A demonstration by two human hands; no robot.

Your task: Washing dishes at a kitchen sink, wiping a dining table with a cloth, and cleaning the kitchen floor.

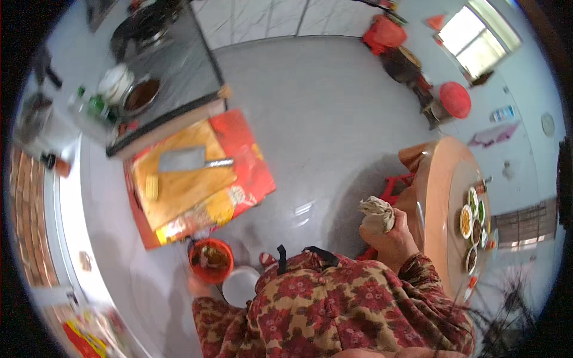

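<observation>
My right hand (404, 235) is closed around a crumpled, off-white cloth (378, 214), held beside the round table (433, 179). My left hand (197, 286), blurred, is low beside a red bucket (229, 267) with mixed scraps inside; whether its fingers are closed cannot be made out. Next to the bucket is a white round container (241, 286). Farther forward on the left, a wooden cutting board (192, 192) lies on a red printed box (239, 147). A cleaver (182, 159) rests flat on the board, near a short piece of corn cob (152, 187).
Beyond the board stands a dark-topped counter (186, 62) with a metal bowl (141, 95) of dark contents and green-labelled bottles (99, 105). Several dishes (466, 221) of food sit on the round table. A red stool (396, 184) is partly under it. Red stools (455, 100) stand along the far wall.
</observation>
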